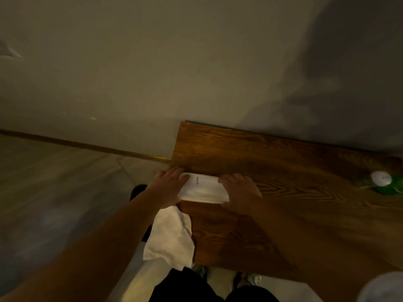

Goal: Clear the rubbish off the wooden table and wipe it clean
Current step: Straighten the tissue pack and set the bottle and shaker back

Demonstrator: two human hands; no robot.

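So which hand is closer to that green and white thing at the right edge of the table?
Right. The right hand lies between the white paper and the green and white thing; the left hand is beyond the paper's far end.

Two hands press a white pack (204, 190) flat on the brown bench (283, 171), near its left edge in the middle of the frame. The left hand (169, 188) is on the pack's left end, and the right hand (241, 192) is on its right end. A white cloth (171, 236) hangs down under the left hand, off the bench edge. At the right edge of the frame sits a green thing (390, 189) with a white top (381, 178).
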